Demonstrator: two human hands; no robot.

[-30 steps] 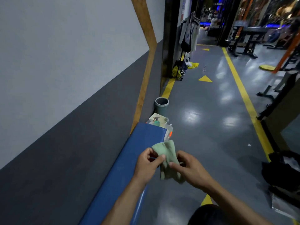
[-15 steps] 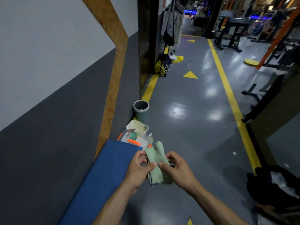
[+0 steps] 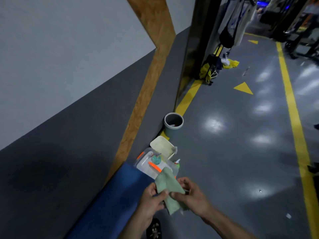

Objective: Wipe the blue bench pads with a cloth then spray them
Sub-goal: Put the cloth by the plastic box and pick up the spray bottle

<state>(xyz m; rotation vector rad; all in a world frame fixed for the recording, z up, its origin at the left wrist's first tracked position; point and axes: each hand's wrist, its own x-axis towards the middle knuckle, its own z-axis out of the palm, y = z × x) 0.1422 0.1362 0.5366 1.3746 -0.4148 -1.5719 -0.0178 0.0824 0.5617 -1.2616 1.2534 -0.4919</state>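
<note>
A pale green cloth (image 3: 168,184) is held up in front of me by both hands. My left hand (image 3: 151,200) pinches its left side between thumb and fingers. My right hand (image 3: 190,195) grips its right side with curled fingers. The cloth hangs folded, just past the far end of the blue bench pad (image 3: 112,204), which runs along the grey wall at the lower left. Beyond the pad's end, a clear plastic bin (image 3: 148,165) with orange latches sits on the floor, holding a teal spray bottle (image 3: 156,158) and a green-topped bottle (image 3: 177,163).
A grey waste bucket (image 3: 173,125) stands by the wall past the bin, with a cream lid (image 3: 161,146) leaning between them. Yellow bags (image 3: 209,69) and hanging clothes crowd the doorway further on. Glossy grey floor with yellow lines spreads to the right. A patterned shoe (image 3: 153,229) shows below.
I have walked forward along the bench toward its far end; the bin and bucket are closer. Both hands keep holding the cloth and have shifted their grip on it.
</note>
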